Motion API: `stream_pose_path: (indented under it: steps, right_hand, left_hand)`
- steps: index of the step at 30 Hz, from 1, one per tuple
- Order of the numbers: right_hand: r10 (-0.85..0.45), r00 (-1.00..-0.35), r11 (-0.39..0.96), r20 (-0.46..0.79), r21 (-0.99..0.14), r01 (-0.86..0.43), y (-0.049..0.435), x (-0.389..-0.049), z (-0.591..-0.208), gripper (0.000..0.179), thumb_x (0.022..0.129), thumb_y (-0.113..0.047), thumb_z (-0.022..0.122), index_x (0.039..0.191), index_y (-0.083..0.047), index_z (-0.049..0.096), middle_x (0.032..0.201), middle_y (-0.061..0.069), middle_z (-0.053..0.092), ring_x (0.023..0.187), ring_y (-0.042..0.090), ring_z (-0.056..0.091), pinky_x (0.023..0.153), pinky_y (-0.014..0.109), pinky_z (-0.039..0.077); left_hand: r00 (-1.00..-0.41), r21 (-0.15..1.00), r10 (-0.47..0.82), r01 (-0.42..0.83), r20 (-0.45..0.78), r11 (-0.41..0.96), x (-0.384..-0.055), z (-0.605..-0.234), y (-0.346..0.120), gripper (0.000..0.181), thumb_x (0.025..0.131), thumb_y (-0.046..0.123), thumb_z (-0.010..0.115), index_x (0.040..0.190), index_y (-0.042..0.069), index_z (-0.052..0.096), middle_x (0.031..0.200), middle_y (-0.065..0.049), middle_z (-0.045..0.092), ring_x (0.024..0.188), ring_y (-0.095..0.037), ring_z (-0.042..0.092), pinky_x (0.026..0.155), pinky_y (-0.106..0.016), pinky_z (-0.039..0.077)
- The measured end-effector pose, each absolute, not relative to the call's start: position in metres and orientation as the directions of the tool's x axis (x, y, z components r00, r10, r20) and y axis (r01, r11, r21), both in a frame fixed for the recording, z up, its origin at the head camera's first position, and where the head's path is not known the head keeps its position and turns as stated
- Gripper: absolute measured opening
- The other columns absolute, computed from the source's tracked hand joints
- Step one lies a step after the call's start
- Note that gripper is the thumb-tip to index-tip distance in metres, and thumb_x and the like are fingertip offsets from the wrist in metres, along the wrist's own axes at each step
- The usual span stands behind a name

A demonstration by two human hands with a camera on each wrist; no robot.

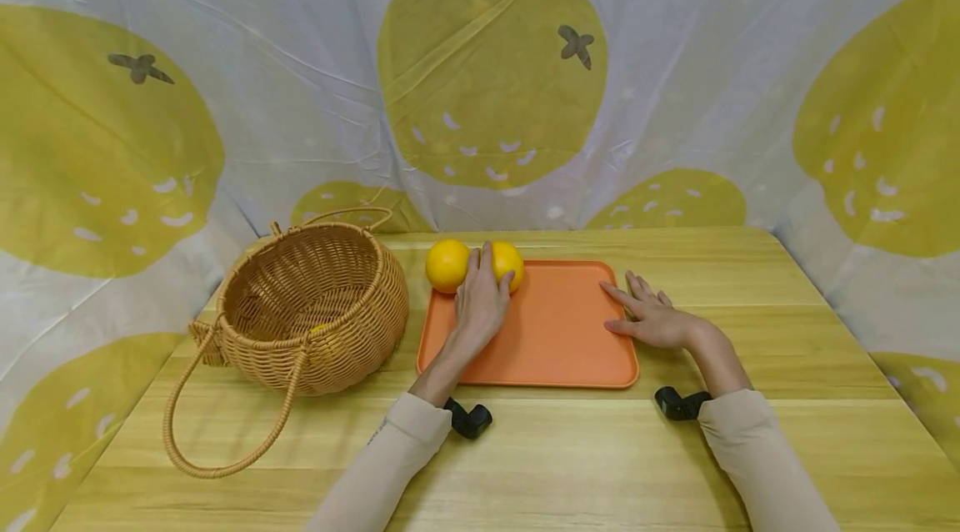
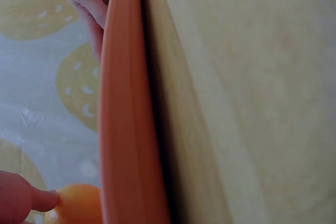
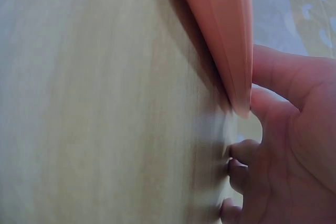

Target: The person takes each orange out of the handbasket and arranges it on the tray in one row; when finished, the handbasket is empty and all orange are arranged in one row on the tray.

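Two oranges sit at the back left of an orange-coloured tray point(image 1: 562, 332). My left hand point(image 1: 482, 298) holds the right-hand orange point(image 1: 512, 263) from above, fingers over its left side and thumb on its right. In the left wrist view the thumb touches that orange point(image 2: 81, 205). The other orange point(image 1: 447, 267) lies just left of these fingers. At the tray's right edge is my right hand point(image 1: 656, 322), its fingers spread. Its thumb and a finger touch the rim point(image 3: 231, 35), while other fingertips rest on the table, as the right wrist view shows.
Left of the tray stands a round wicker basket point(image 1: 390, 307), one handle point(image 1: 213, 472) folded down toward the front. Something yellow point(image 1: 322, 328) shows inside it, mostly hidden. A printed cloth point(image 1: 300, 98) hangs behind the wooden table point(image 1: 570, 465). Both wrists carry black cameras point(image 1: 471, 421).
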State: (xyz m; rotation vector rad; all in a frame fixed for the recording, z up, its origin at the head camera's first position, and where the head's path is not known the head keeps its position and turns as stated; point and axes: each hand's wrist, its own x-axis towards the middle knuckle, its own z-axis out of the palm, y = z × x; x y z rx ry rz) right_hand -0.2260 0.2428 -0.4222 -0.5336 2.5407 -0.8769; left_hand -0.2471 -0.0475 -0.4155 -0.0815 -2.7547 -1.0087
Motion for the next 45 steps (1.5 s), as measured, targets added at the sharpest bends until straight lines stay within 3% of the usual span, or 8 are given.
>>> stream_pose_path:
  steps: [16,20,25,27,31,35,40,45]
  right_hand:
    - [-0.458,-0.848,0.766,-0.266,-0.603,-0.225,0.238,-0.224,-0.416,0.079,0.106,-0.041,0.056,0.166,-0.006,0.017,0.167,0.035,-0.015,0.154,0.055,-0.015,0.119,0.073,-0.011]
    - [-0.457,-0.849,0.765,-0.267,-0.605,-0.221,0.240,-0.224,-0.418,0.080,0.106,-0.041,0.056,0.166,-0.005,0.017,0.167,0.036,-0.015,0.154,0.055,-0.015,0.118,0.074,-0.011]
    - [-0.456,-0.849,0.766,-0.266,-0.604,-0.221,0.240,-0.225,-0.420,0.079,0.107,-0.041,0.055,0.166,-0.006,0.017,0.167,0.035,-0.015,0.154,0.055,-0.015,0.118,0.073,-0.011]
    - [-0.457,-0.849,0.765,-0.266,-0.604,-0.223,0.240,-0.226,-0.420,0.079,0.107,-0.041,0.055,0.166,-0.006,0.016,0.167,0.035,-0.015,0.154,0.055,-0.015,0.118,0.074,-0.012]
    - [-0.460,-0.846,0.764,-0.270,-0.606,-0.223,0.240,-0.225,-0.420,0.079,0.107,-0.041,0.055,0.166,-0.005,0.016,0.167,0.035,-0.015,0.154,0.055,-0.016,0.118,0.074,-0.012]
    - [-0.460,-0.846,0.761,-0.270,-0.610,-0.219,0.241,-0.223,-0.418,0.079,0.107,-0.040,0.055,0.166,-0.004,0.016,0.166,0.036,-0.016,0.154,0.056,-0.016,0.118,0.074,-0.012]
    - [-0.462,-0.844,0.758,-0.272,-0.616,-0.216,0.240,-0.223,-0.418,0.079,0.107,-0.040,0.055,0.166,-0.004,0.016,0.166,0.036,-0.016,0.154,0.055,-0.017,0.118,0.073,-0.012]
    - [-0.461,-0.845,0.759,-0.270,-0.614,-0.218,0.239,-0.224,-0.420,0.080,0.107,-0.041,0.055,0.166,-0.004,0.016,0.167,0.036,-0.016,0.154,0.055,-0.016,0.118,0.073,-0.011]
  left_hand:
    - [-0.991,0.553,0.007,0.082,0.136,0.829,-0.235,-0.384,-0.060,0.063,0.105,0.029,0.062,0.158,0.005,0.038,0.160,-0.019,0.043,0.118,-0.051,0.064,0.096,-0.064,0.052]
    - [-0.981,0.568,0.045,0.146,0.189,0.810,-0.227,-0.363,-0.077,0.059,0.105,0.029,0.062,0.154,0.002,0.043,0.156,-0.020,0.046,0.128,-0.046,0.059,0.100,-0.063,0.051]
    - [-0.961,0.603,0.081,0.231,0.265,0.763,-0.210,-0.329,-0.114,0.048,0.107,0.027,0.058,0.147,0.002,0.052,0.152,-0.019,0.051,0.121,-0.037,0.065,0.101,-0.057,0.051]
    - [-0.954,0.604,0.080,0.246,0.289,0.758,-0.200,-0.315,-0.132,0.043,0.109,0.025,0.054,0.144,0.002,0.056,0.151,-0.019,0.052,0.116,-0.038,0.067,0.102,-0.058,0.050]
    - [-0.929,0.556,0.074,0.279,0.362,0.783,-0.179,-0.291,-0.169,0.034,0.110,0.019,0.049,0.135,0.002,0.066,0.148,-0.021,0.055,0.125,-0.042,0.061,0.106,-0.061,0.045]
    - [-0.908,0.479,0.106,0.310,0.406,0.821,-0.160,-0.271,-0.205,0.032,0.110,0.019,0.050,0.128,0.003,0.072,0.142,-0.020,0.061,0.127,-0.044,0.059,0.102,-0.062,0.047]
    - [-0.930,0.453,0.133,0.288,0.344,0.844,-0.152,-0.256,-0.244,0.040,0.111,0.027,0.048,0.130,-0.001,0.069,0.139,-0.023,0.061,0.126,-0.048,0.058,0.099,-0.064,0.046]
    - [-0.949,0.464,0.240,0.310,0.206,0.830,-0.167,-0.247,-0.279,0.039,0.112,0.024,0.046,0.136,-0.001,0.065,0.138,-0.026,0.062,0.128,-0.047,0.058,0.102,-0.065,0.045]
